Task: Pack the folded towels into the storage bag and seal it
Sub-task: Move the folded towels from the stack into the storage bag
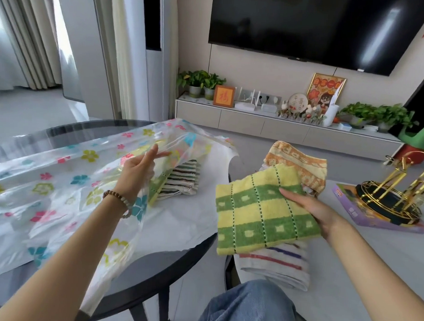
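1. Storage bag [61, 179], clear plastic printed with coloured flowers, fills the left half of my head feed. It lies spread across a dark round table [154, 273], with its open mouth facing the centre of the frame.
2. My left hand [139, 168] sits at centre left, at the bag's mouth. Its fingers are mostly straight and point up and to the right, and they lift the top layer of plastic. The film drapes over the wrist, just past a beaded bracelet [116, 200]. I cannot make out a pinch on the plastic.
3. Under that raised layer, just right of the left hand, a brown-and-white striped towel [181, 178] lies folded inside the bag. A green-and-yellow edge shows beside it, on its left.
4. My right hand [310, 209], right of centre, grips a folded green-and-yellow checked towel [264, 210]. The thumb lies on top and the fingers are hidden beneath. This towel is outside the bag, near its mouth but apart from it.
5. An orange towel [299, 163] with lettering lies behind the checked towel. Below it in the frame is a white towel [274, 261] with purple and red stripes. I cannot tell whether the checked towel touches either one.
6. At the bottom centre a knee in blue jeans [249, 305] shows.
7. At the right edge a gold rack [395, 190] stands on a purple box [344, 196].
8. Across the top right a dark television [319, 27] hangs on the wall.
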Demonstrator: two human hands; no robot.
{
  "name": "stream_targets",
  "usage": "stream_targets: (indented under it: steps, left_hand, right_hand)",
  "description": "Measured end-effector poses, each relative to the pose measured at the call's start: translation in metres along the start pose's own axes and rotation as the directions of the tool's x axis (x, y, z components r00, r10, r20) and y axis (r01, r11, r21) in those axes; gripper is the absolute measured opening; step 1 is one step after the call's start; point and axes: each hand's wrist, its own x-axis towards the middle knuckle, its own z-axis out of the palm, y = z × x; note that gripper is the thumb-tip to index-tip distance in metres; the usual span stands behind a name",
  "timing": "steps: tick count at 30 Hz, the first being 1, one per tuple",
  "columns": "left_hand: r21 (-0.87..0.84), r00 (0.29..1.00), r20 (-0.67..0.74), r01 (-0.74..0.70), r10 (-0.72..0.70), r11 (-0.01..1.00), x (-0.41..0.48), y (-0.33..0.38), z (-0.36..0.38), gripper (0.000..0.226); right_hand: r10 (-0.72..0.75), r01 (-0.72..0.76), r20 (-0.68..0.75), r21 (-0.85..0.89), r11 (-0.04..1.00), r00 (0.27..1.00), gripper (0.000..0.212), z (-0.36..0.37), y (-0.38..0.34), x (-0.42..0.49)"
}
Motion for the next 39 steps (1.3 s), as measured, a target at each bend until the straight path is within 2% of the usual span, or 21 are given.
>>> stream_targets:
  steps: [2, 5, 7, 11, 15, 17, 19, 21, 23, 24, 25, 26, 27, 28, 29, 30, 31, 32, 34, 39]
  left_hand:
    - [0.023, 1.0, 0.018, -0.011, 0.011, 1.0, 0.002, 0.012, -0.008, 0.04]
    - [0.047, 0.999, 0.03, -0.036, 0.034, 0.998, 0.003, 0.029, -0.023, 0.039]
    - [0.044, 0.999, 0.038, -0.04, 0.038, 0.998, 0.003, 0.038, -0.035, 0.04]
    - [0.026, 0.997, 0.077, -0.028, 0.026, 0.999, 0.001, 0.053, -0.064, 0.043]
    - [0.029, 0.996, 0.086, 0.002, -0.005, 1.0, 0.0, 0.062, -0.085, 0.043]
    - [0.028, 0.998, 0.065, 0.02, -0.022, 0.999, -0.002, 0.064, -0.092, 0.044]
    - [0.044, 0.997, 0.07, 0.023, -0.026, 0.999, -0.004, 0.065, -0.093, 0.044]
    - [0.098, 0.995, 0.09, 0.023, -0.031, 0.995, -0.009, 0.064, -0.091, 0.04]
    - [0.133, 0.992, 0.117, 0.025, -0.041, 0.991, -0.013, 0.061, -0.088, 0.037]
    - [0.134, 0.99, 0.132, 0.027, -0.045, 0.991, -0.014, 0.059, -0.087, 0.038]
    - [0.131, 0.989, 0.144, 0.027, -0.046, 0.991, -0.015, 0.057, -0.086, 0.04]
    - [0.127, 0.988, 0.149, 0.026, -0.045, 0.992, -0.015, 0.055, -0.086, 0.042]
    - [0.126, 0.988, 0.15, 0.027, -0.046, 0.992, -0.015, 0.053, -0.086, 0.043]
    - [0.126, 0.987, 0.151, 0.029, -0.048, 0.992, -0.015, 0.052, -0.086, 0.043]
    - [0.127, 0.987, 0.154, 0.029, -0.048, 0.992, -0.014, 0.051, -0.086, 0.043]
    - [0.128, 0.986, 0.16, 0.027, -0.048, 0.991, -0.014, 0.05, -0.085, 0.043]
    - [0.129, 0.985, 0.167, 0.025, -0.047, 0.991, -0.013, 0.049, -0.085, 0.043]
    - [0.127, 0.984, 0.174, 0.025, -0.047, 0.992, -0.013, 0.048, -0.084, 0.044]
    - [0.119, 0.982, 0.18, 0.034, -0.055, 0.992, -0.014, 0.048, -0.081, 0.045]
    - [0.062, 0.981, 0.19, 0.036, -0.047, 0.997, -0.014, 0.041, -0.075, 0.048]
  right_hand:
    - [-0.027, 0.026, 0.069, 0.02, 0.999, 0.997, 0.031, 0.024, -0.003, 0.012]
    - [-0.028, 0.029, 0.216, -0.001, 1.0, 0.976, 0.044, 0.072, -0.003, 0.038]
    - [-0.02, 0.021, 0.289, 0.001, 1.0, 0.957, 0.04, 0.104, 0.003, 0.058]
    - [-0.017, 0.001, 0.336, 0.047, 0.999, 0.942, 0.026, 0.157, 0.011, 0.094]
    - [-0.058, -0.014, 0.358, 0.196, 0.98, 0.932, 0.033, 0.197, 0.009, 0.127]
    - [-0.03, -0.01, 0.354, 0.111, 0.994, 0.935, 0.032, 0.212, 0.014, 0.138]
    - [0.035, 0.013, 0.279, -0.171, 0.985, 0.96, 0.039, 0.218, 0.028, 0.144]
    - [0.146, -0.008, 0.235, -0.505, 0.863, 0.961, 0.059, 0.216, 0.043, 0.143]
    - [0.222, -0.038, 0.198, -0.658, 0.752, 0.955, 0.077, 0.212, 0.058, 0.138]
    - [0.185, -0.023, 0.167, -0.681, 0.732, 0.968, 0.083, 0.212, 0.064, 0.134]
    - [0.084, 0.027, 0.123, -0.701, 0.713, 0.989, 0.085, 0.211, 0.072, 0.129]
    - [-0.093, 0.12, 0.078, -0.746, 0.655, 0.993, 0.082, 0.211, 0.081, 0.123]
    - [-0.333, 0.248, 0.071, -0.814, 0.525, 0.94, 0.076, 0.209, 0.091, 0.118]
    - [-0.546, 0.374, 0.152, -0.87, 0.32, 0.823, 0.069, 0.207, 0.1, 0.115]
    - [-0.644, 0.469, 0.298, -0.877, 0.108, 0.705, 0.063, 0.205, 0.106, 0.113]
    - [-0.61, 0.544, 0.461, -0.837, -0.056, 0.645, 0.058, 0.205, 0.11, 0.115]
    - [-0.498, 0.613, 0.592, -0.777, -0.142, 0.634, 0.053, 0.206, 0.112, 0.119]
    - [-0.372, 0.664, 0.667, -0.731, -0.159, 0.645, 0.048, 0.209, 0.114, 0.124]
    - [-0.202, 0.687, 0.691, -0.72, -0.101, 0.694, 0.044, 0.22, 0.117, 0.139]
    - [-0.184, 0.509, 0.538, -0.841, -0.181, 0.823, 0.048, 0.283, 0.12, 0.182]
